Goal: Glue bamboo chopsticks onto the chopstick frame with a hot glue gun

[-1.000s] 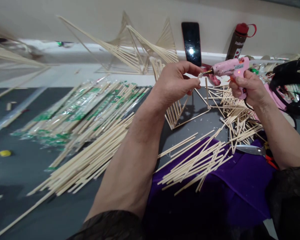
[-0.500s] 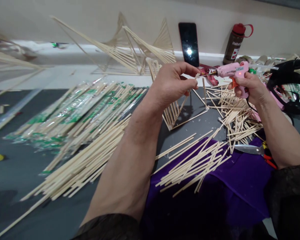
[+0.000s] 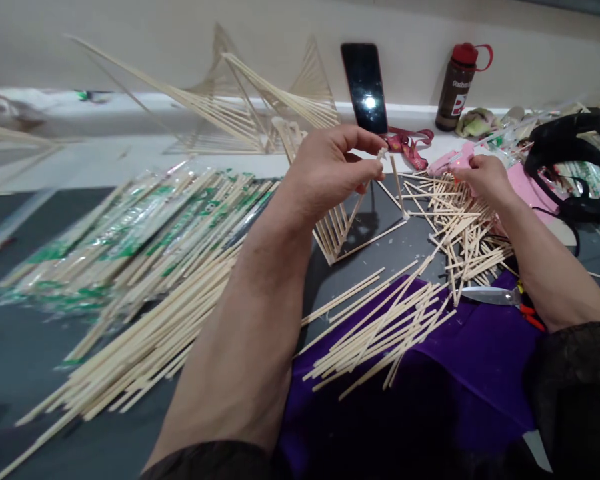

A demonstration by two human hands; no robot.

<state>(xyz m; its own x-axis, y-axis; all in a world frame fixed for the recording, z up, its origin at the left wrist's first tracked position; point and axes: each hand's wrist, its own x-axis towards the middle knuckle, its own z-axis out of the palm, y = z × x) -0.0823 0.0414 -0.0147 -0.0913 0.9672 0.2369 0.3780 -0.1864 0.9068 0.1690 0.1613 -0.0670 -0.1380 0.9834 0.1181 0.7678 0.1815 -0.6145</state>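
Left hand [image 3: 330, 175] raised above the dark tabletop [image 3: 25, 347], thumb and fingertips pinched shut on the upper end of a thin bamboo stick [image 3: 367, 181] that slants down to a small fan-shaped stick frame [image 3: 341, 230] standing just below. Right hand [image 3: 481, 177] lowered to the heap of short cut sticks [image 3: 467, 230], fingers closed around the pink glue gun [image 3: 447, 162], mostly hidden behind the knuckles. Judged roughly at mid-build: one small frame partly ribbed, with a row of slats already set and one more stick held at its top; larger finished stick structures [image 3: 260, 107] standing at the back by the wall; plenty still unused, namely loose long sticks [image 3: 145, 333], wrapped chopstick packs [image 3: 130, 227] and a scatter of sticks on purple cloth [image 3: 480, 360]. Scissors [image 3: 497, 297] lying on the cloth near the right forearm. Phone [image 3: 364, 87] propped against the wall, brown bottle [image 3: 455, 87] beside it, red ribbon [image 3: 407, 143] between them, black headset [image 3: 575, 163] at far right. Against the frame half a second back: glue gun dropped from nozzle-at-the-stick-tip height down toward the stick heap and away from the left hand, its lit indicator no longer showing; left pinch on the stick unchanged; whole view shifted a little leftward.
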